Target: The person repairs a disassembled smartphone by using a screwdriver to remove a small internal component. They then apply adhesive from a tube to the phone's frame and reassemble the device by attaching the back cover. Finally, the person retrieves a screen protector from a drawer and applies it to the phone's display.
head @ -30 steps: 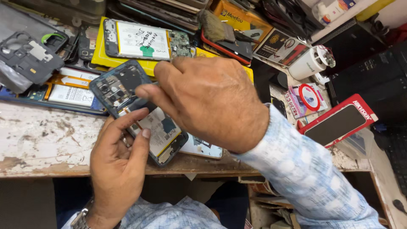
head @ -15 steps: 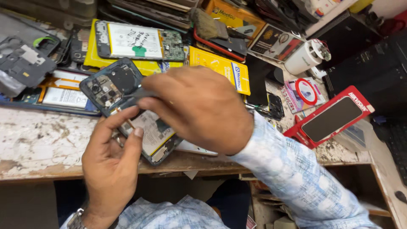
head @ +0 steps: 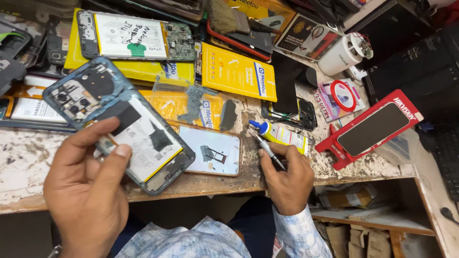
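My left hand (head: 88,191) holds an opened blue phone (head: 117,122) with its back off, showing the battery and camera board; thumb and fingers pinch its near edge above the bench front. My right hand (head: 285,179) is closed on a thin metal screwdriver (head: 264,145), whose tip points up and left beside a small yellow glue tube with a blue cap (head: 279,134). Between my hands a phone in an orange frame (head: 210,150) lies flat on the worn bench (head: 28,167).
Another opened phone with a white battery (head: 134,36) lies at the back on yellow packets. A yellow box (head: 237,71), a black phone frame (head: 289,112), a red phone stand (head: 370,129) and a white motor (head: 344,55) crowd the right side. Shelves sit below the bench.
My right hand has left the blue phone and moved right to the bench, gripping the screwdriver. The left hand still holds the phone, now fully uncovered.
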